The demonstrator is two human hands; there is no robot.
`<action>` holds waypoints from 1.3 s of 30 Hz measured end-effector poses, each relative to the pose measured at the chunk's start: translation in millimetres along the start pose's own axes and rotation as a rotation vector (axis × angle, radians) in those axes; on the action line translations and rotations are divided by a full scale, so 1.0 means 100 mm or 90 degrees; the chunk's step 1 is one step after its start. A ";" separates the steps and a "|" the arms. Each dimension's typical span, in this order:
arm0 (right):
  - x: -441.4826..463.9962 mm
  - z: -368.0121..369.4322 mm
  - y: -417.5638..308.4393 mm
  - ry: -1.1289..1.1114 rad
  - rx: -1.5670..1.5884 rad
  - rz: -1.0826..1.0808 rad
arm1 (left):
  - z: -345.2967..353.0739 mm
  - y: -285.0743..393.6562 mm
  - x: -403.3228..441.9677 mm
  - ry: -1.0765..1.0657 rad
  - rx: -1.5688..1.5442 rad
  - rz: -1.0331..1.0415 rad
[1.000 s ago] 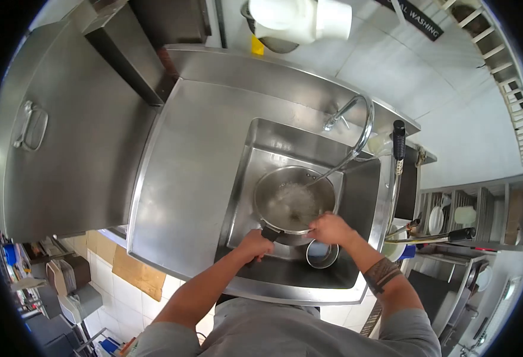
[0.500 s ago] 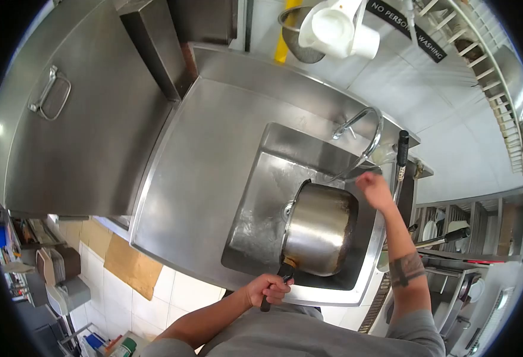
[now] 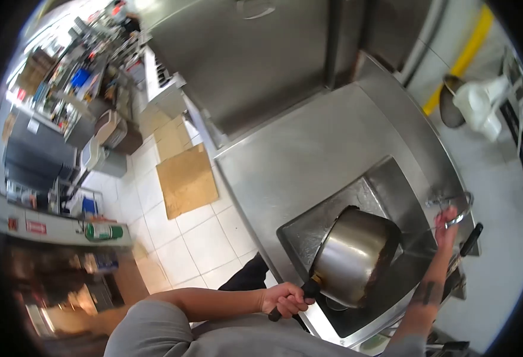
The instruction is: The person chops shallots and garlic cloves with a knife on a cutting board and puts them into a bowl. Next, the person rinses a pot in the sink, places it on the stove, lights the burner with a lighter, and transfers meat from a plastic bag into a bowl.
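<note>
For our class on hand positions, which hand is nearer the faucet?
Right. The right hand is at the faucet; the left hand is farther away, gripping the pot handle.

Floor [image 3: 199,247]: brown cardboard [image 3: 187,181] lying flat, right there!
Bins [image 3: 112,163]: brown here, grey just beside it!
Wall [image 3: 481,166]: yellow pipe [image 3: 460,59], then white containers [image 3: 476,101] by a sieve [image 3: 449,108]!

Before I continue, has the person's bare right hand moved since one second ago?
Yes: against the fixed, curved chrome tap, the right hand has moved closer, leaving the rim of the round, black-handled steel pot.
</note>
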State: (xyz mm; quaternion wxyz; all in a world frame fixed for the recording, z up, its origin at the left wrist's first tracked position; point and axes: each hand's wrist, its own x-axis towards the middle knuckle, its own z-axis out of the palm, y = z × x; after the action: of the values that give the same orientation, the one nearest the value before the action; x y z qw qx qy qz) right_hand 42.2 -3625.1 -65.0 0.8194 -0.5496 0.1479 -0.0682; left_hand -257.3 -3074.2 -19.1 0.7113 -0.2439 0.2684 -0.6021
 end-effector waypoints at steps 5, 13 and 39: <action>-1.42 -0.40 0.59 -0.077 -0.156 0.250 | 0.13 -0.23 -0.02 -0.196 -0.108 -0.092; -3.31 0.11 1.02 0.220 -0.179 0.377 | 0.55 -0.35 -1.10 -0.101 0.158 -0.085; -4.92 4.86 4.18 -0.542 -0.998 0.530 | 0.69 1.63 -8.30 1.027 0.712 1.042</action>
State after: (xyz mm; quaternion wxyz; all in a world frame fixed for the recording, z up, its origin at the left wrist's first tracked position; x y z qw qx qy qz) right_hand -290.8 -2900.5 -196.3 0.1666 -0.8201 0.0256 0.5468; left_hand -201.5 -2227.4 -4.4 0.5146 0.7560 0.4045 0.0025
